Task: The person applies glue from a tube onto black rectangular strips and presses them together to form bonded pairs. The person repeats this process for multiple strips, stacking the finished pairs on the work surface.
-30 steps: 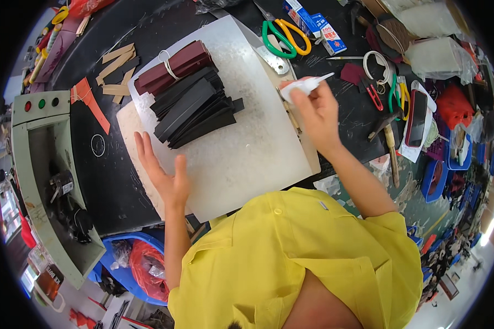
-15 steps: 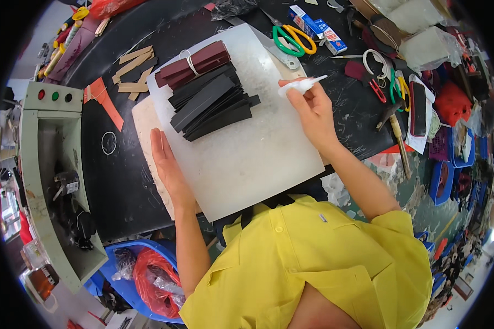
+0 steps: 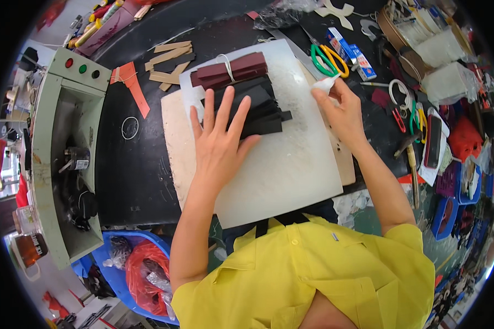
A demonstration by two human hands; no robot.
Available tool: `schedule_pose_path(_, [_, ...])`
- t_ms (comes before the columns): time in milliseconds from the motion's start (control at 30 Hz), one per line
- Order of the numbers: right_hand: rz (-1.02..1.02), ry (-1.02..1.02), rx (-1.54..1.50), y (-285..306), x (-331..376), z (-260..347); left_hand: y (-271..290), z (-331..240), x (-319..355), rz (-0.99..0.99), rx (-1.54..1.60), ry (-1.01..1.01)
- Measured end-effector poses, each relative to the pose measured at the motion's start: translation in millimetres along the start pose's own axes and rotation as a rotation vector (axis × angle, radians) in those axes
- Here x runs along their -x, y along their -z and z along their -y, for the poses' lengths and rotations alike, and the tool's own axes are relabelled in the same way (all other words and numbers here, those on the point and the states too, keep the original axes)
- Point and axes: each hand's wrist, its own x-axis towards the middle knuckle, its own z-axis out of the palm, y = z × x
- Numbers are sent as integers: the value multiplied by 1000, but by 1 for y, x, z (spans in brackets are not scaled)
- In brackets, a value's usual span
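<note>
Left hand: fingers spread apart, palm down, held over the left part of the black strips; whether the fingertips press on them or hang just above cannot be told.

Right hand: thumb and fingers closed together on a small white item, at the far right edge of the white board; its kind is partly hidden by the grip.

Black strips: one loose, uneven pile on the far half of the board; no band visible; one end juts out to the right.

Maroon bundle: just beyond the black strips, bound by a pale band.

White board: laid askew on a tan board, upon the black bench.

Far left: tan strips, orange piece. Left: thin loop. Far right: scissors, blue-and-white boxes. Right: hammer, phone.

Hazards, as judged: a sideways push by the left hand could fan or scatter the unbanded strips; a forearm bumping the near edge of the white board could turn it with its load; a slack right-hand pinch could drop the white item.
</note>
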Motion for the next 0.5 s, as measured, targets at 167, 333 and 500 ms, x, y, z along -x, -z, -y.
schedule_pose_path(167, [95, 116, 204, -18, -28, 3, -24, 8, -19, -2, 41, 85])
schedule_pose_path(333, [122, 128, 257, -31, -48, -5, -35, 5, -27, -80, 86, 150])
schedule_pose_path(500, [137, 122, 230, -33, -46, -13, -8, 5, 6, 37, 79, 98])
